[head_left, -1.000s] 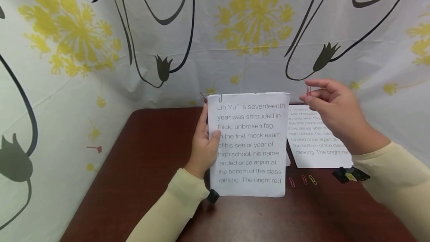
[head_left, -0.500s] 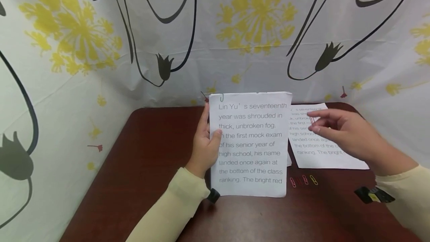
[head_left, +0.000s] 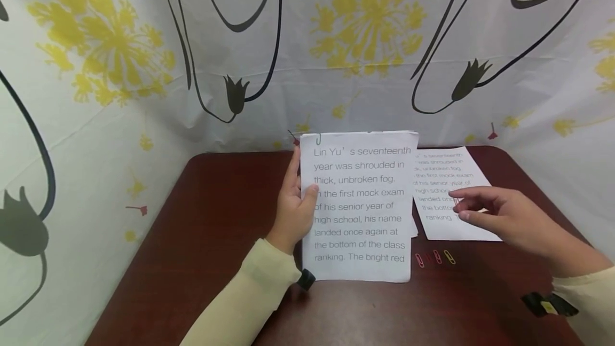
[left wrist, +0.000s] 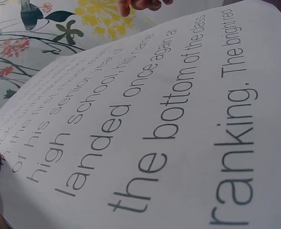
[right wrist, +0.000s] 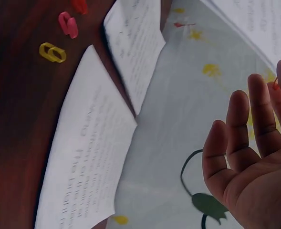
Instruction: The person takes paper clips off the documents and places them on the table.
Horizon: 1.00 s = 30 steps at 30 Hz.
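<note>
My left hand (head_left: 295, 207) grips the left edge of a printed sheaf of paper (head_left: 360, 212), thumb in front and fingers mostly hidden behind. A green paper clip (head_left: 318, 139) sits on the sheaf's top edge near the left corner. To the right, my right hand (head_left: 509, 220) is raised over another printed sheet. It pinches a small red paper clip (head_left: 457, 202) between thumb and index finger. In the right wrist view, only a bit of that red clip (right wrist: 275, 84) shows at the fingertips, while the other fingers stay extended.
On the brown table (head_left: 230, 218), a pink clip (head_left: 420, 260), a red clip (head_left: 437, 257) and a yellow clip (head_left: 449, 257) lie right of the sheaf. A printed sheet (head_left: 439, 175) lies behind them. A patterned curtain (head_left: 298, 68) hangs behind the table.
My right hand has come down and to the right from beside the sheaf's top right corner, still pinching the red paper clip. My left hand and the sheaf stay nearly still.
</note>
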Motion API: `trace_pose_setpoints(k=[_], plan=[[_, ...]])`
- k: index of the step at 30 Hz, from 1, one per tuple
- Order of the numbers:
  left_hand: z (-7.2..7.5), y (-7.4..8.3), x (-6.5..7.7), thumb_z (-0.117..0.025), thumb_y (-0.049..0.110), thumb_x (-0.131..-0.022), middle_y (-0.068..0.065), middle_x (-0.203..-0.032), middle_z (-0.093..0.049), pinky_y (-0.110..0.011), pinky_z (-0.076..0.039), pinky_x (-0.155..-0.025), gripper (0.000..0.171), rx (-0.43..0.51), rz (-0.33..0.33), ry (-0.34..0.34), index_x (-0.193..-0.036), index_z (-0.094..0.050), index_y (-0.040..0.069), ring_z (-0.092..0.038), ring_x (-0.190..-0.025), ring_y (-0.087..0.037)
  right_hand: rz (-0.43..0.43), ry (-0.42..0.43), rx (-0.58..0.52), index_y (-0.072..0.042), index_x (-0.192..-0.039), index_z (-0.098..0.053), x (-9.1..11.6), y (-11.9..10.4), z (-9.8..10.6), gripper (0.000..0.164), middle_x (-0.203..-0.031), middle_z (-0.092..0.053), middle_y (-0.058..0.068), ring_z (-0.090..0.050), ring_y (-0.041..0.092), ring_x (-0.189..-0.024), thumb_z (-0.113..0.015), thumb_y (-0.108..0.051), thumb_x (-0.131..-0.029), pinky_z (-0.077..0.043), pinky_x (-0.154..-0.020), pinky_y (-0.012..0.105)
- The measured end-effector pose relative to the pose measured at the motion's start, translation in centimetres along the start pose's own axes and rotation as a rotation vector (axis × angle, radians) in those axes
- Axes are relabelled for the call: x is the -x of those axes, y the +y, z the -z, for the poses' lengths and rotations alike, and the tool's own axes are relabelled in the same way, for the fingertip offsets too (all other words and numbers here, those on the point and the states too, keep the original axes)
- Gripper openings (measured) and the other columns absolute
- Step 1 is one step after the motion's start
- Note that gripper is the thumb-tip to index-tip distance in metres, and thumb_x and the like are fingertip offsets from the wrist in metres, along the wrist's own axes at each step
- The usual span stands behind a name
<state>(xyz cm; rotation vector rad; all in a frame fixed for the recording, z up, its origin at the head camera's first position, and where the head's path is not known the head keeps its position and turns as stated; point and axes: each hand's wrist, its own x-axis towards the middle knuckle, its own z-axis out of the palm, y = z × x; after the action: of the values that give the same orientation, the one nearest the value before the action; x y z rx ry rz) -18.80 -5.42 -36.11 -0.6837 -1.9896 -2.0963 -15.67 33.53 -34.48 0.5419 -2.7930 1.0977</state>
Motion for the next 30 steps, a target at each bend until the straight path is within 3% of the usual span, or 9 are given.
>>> trace_pose_setpoints(k=[6,14,22,30], plan=[[0.0,-0.2,0.0,-0.046,-0.002,-0.099,-0.005,-0.128,-0.059,-0.041,-0.058,-0.077,0.081,-0.009,-0.009,0.001,-0.154,-0.006,0.041,-0.07,-0.095,-0.029,0.005,-0.015,0.046,-0.012,-0.118,-0.067,1.0,1.9,-0.6,0.034,-0.086,-0.067,-0.004,-0.061,0.006,-0.074,-0.074,-0.01,-0.085,-0.049,-0.057,0.02],[0.1,0.0,-0.1,-0.047,0.0,-0.099,-0.003,-0.129,-0.059,-0.041,-0.057,-0.078,0.081,-0.017,0.011,0.0,-0.153,-0.007,0.044,-0.069,-0.096,-0.028,-0.001,-0.022,0.087,-0.016,-0.112,-0.07,2.0,4.4,-1.7,0.033,-0.069,-0.05,-0.007,-0.047,0.008,-0.059,-0.079,-0.013,-0.08,-0.036,-0.049,0.024],[0.0,0.1,-0.2,-0.047,0.0,-0.099,-0.003,-0.129,-0.059,-0.041,-0.057,-0.077,0.081,-0.015,0.014,0.003,-0.153,-0.007,0.044,-0.069,-0.096,-0.027,-0.065,-0.064,0.048,-0.008,-0.11,-0.07,2.5,5.9,-2.8,0.032,-0.065,-0.047,-0.008,-0.042,0.005,-0.055,-0.079,-0.013,-0.079,-0.036,-0.044,0.024],[0.0,0.0,-0.3,-0.046,-0.003,-0.098,-0.002,-0.13,-0.058,-0.041,-0.057,-0.078,0.081,0.002,-0.001,0.001,-0.154,-0.007,0.043,-0.069,-0.096,-0.028,-0.039,-0.094,0.072,-0.006,-0.106,-0.071,2.7,7.2,-3.6,0.029,-0.06,-0.044,-0.01,-0.039,0.001,-0.05,-0.08,-0.012,-0.078,-0.033,-0.043,0.024]])
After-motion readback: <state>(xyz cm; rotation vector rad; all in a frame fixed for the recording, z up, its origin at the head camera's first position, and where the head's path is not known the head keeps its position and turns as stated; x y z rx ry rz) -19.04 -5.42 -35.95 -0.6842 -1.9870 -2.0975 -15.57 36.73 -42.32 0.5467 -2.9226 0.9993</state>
